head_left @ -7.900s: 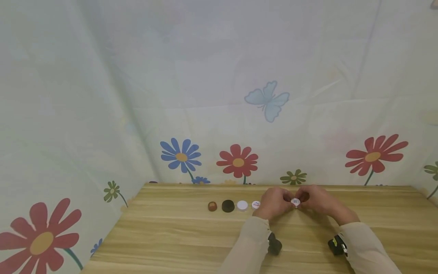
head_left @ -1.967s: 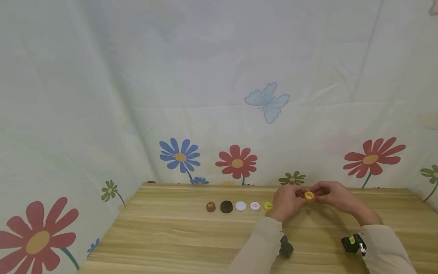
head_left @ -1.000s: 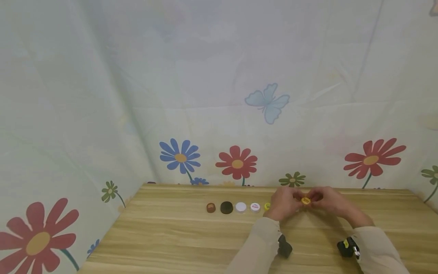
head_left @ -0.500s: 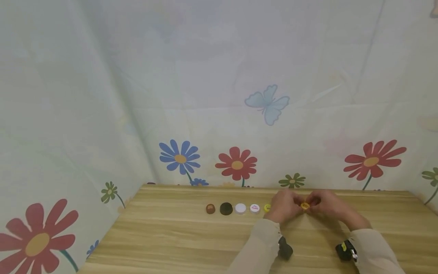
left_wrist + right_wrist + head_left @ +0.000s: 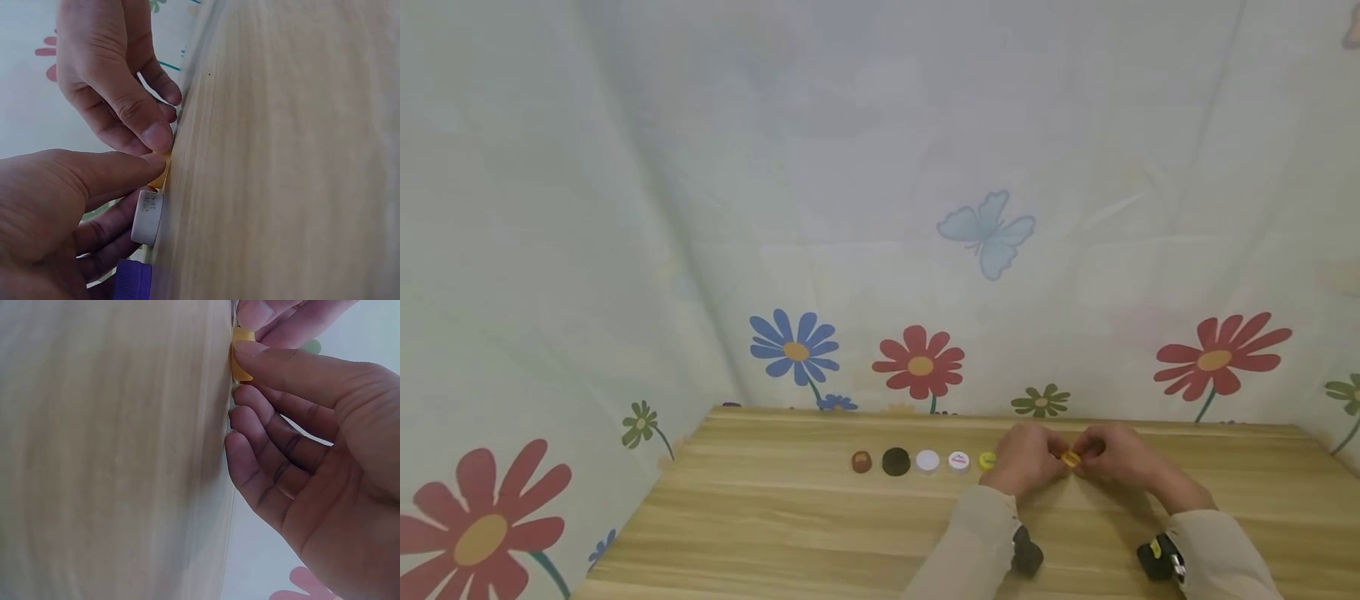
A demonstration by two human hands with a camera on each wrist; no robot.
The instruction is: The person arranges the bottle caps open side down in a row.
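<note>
A yellow-orange bottle cap (image 5: 1071, 458) is down at the tabletop, pinched from both sides. My left hand (image 5: 1026, 458) grips it by thumb and fingertips on the left. On the other side, my right hand (image 5: 1123, 457) pinches it, the thumb lying across the cap's side in the right wrist view, with the remaining fingers curved below. In the left wrist view, a white cap (image 5: 148, 217) with small printed marks and a ribbed purple cap (image 5: 132, 280) stand beside my left fingers. The left hand hides that stretch of table in the head view.
Leftward runs a row of caps: a yellow-green one (image 5: 987, 461), a white one with a red logo (image 5: 958, 461), a plain white one (image 5: 927, 461), a wide black one (image 5: 896, 461) and a brown one (image 5: 861, 462). Behind the wooden table (image 5: 790, 525) hangs flowered cloth (image 5: 865, 208).
Earliest, both hands held a white cap with a grey print; later they held the yellow-orange cap higher. It has since come down to the table and turned slightly. A yellow-green cap has joined the row.
</note>
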